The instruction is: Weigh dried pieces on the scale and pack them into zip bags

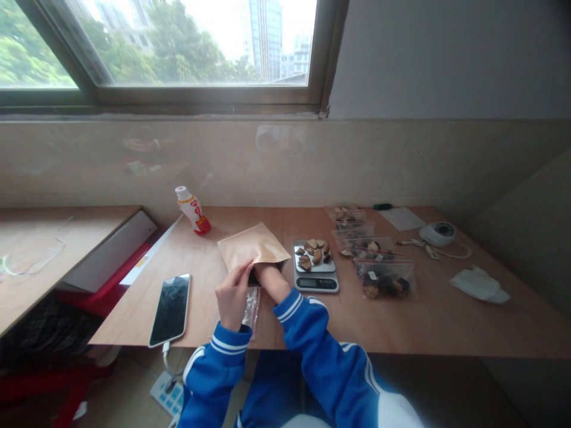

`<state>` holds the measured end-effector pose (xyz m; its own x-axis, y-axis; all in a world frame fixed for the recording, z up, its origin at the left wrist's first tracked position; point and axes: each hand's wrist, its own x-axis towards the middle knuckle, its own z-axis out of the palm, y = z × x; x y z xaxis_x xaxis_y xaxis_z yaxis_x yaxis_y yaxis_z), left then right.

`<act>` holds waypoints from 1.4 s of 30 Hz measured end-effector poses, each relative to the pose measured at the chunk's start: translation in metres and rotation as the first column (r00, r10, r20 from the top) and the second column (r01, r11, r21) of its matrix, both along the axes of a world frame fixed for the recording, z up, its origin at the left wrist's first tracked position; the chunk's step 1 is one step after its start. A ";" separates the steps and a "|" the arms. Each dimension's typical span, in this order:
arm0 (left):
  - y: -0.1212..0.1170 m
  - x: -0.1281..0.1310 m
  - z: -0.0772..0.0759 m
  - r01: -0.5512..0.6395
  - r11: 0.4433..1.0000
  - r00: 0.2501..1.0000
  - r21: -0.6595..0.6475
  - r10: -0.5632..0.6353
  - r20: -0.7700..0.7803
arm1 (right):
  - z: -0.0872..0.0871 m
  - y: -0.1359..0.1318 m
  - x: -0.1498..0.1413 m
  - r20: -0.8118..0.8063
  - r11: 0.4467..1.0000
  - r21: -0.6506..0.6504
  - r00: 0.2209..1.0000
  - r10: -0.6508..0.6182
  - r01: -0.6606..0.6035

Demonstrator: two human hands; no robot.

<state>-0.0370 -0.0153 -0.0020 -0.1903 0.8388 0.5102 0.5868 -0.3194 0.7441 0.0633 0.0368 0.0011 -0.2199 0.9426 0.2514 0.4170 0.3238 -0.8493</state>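
The brown paper bag lies on the wooden tabletop straight ahead of the person, just beyond both wrists, with its mouth turned back toward the body and its closed end pointing away. Its body slants somewhat rather than sitting square to the table edge; which side is longer is hard to judge, as the near part is covered by the hands. The left hand comes in from the near left and pinches the rim of the mouth between thumb and fingertips. The right hand reaches in from the near right, its fingers out of sight inside the opening, so whether they grip anything or are spread cannot be told. Right of the bag, and just beside its right corner, stands the digital scale, carrying loose brown dried slices on its plate; the right hand is clearly the nearer of the two to it. Below the bag, a clear zip bag lies partly under the wrists. Farther right, past the scale, filled zip bags run in an overlapping row away from the person. The smartphone lies off to the left, nearer the left hand.
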 end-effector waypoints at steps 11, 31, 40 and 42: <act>0.016 -0.007 0.023 0.019 0.993 0.995 -0.119 -0.008 0.096 | 0.039 -0.041 0.049 -0.122 0.959 0.269 0.984 0.127 -0.090; 0.024 -0.010 0.036 0.000 0.992 0.991 -0.123 0.016 0.133 | -0.074 -0.056 0.185 -0.178 0.840 0.111 0.842 -0.510 0.532; 0.019 -0.003 0.032 0.017 0.994 0.995 -0.108 -0.007 0.095 | -0.040 -0.083 0.163 -0.077 0.823 0.318 0.878 -0.472 0.470; 0.015 0.000 0.026 0.010 0.997 0.998 -0.070 -0.006 0.060 | -0.024 -0.084 0.138 -0.105 0.884 0.288 0.930 -0.352 0.367</act>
